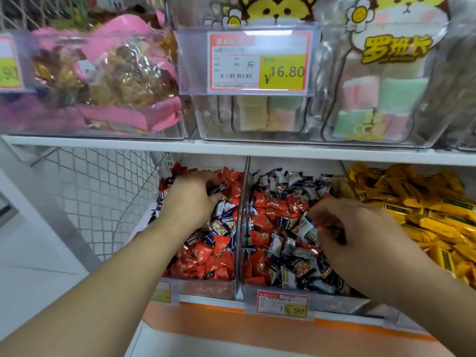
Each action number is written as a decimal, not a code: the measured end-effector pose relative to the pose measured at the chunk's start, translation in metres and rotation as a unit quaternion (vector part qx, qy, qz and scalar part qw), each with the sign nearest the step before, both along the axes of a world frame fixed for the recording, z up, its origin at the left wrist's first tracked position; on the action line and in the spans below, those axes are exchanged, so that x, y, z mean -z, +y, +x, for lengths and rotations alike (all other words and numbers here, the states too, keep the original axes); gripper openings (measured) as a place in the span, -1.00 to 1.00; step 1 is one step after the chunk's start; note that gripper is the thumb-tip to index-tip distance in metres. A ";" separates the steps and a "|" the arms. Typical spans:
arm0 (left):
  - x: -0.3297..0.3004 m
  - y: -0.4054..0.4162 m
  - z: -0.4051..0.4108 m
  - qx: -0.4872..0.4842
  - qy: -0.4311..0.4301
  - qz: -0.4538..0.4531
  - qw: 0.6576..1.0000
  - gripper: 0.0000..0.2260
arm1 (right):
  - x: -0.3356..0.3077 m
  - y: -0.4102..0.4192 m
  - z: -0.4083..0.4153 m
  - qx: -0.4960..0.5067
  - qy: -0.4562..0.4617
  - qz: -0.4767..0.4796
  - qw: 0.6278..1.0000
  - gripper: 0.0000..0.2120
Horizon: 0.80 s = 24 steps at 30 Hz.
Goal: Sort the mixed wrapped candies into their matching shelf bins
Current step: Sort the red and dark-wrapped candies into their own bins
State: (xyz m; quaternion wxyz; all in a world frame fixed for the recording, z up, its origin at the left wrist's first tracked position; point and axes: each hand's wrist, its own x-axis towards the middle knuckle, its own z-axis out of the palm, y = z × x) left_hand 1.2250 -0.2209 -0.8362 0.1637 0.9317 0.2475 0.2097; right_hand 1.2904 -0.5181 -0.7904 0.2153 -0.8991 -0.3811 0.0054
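The divider (242,228) stood between two clear bins of mixed candies. Left of it, the left bin (206,288) held mostly red candies (203,258) with some dark ones. The left hand (189,199) reached into that bin, its fingers curled round a dark candy (215,189). Right of the divider, the right bin (334,304) held dark candies (291,274) and red ones together. The right hand (345,228) lay over that pile, fingers curled down; what they pinched could not be told. Further right lay yellow packs (417,202).
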 end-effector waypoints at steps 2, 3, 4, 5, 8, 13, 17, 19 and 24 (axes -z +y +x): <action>-0.003 -0.004 -0.004 0.005 -0.015 -0.014 1.000 -0.68 | 0.000 0.001 -0.002 0.001 0.003 -0.004 1.000 -0.72; -0.005 -0.006 -0.005 0.006 -0.020 -0.019 1.000 -0.66 | -0.001 0.001 -0.004 0.002 0.007 -0.006 1.000 -0.72; -0.007 -0.008 -0.007 0.005 -0.024 -0.024 0.999 -0.63 | -0.002 0.001 -0.005 0.003 0.012 -0.007 1.000 -0.73; -0.010 -0.009 -0.009 0.003 -0.026 -0.029 0.999 -0.61 | -0.002 0.000 -0.006 0.003 0.015 -0.007 1.000 -0.73; -0.017 -0.011 -0.018 -0.005 -0.023 -0.039 0.999 -0.56 | -0.003 -0.001 -0.008 0.003 0.017 -0.004 1.000 -0.72; -0.025 -0.016 -0.041 -0.016 -0.042 -0.079 0.996 -0.66 | -0.008 -0.001 -0.011 0.011 0.033 0.011 0.999 -0.73; -0.029 -0.021 -0.055 -0.021 -0.056 -0.143 0.988 -0.70 | -0.011 -0.005 -0.012 0.012 0.034 0.027 0.999 -0.75; -0.039 -0.031 -0.059 -0.018 -0.084 -0.178 0.980 -0.70 | -0.012 -0.007 -0.012 0.013 0.033 0.029 0.999 -0.80; -0.062 -0.085 -0.052 0.066 -0.133 -0.261 0.954 -0.72 | -0.014 -0.014 -0.008 0.017 0.026 0.035 0.999 -0.79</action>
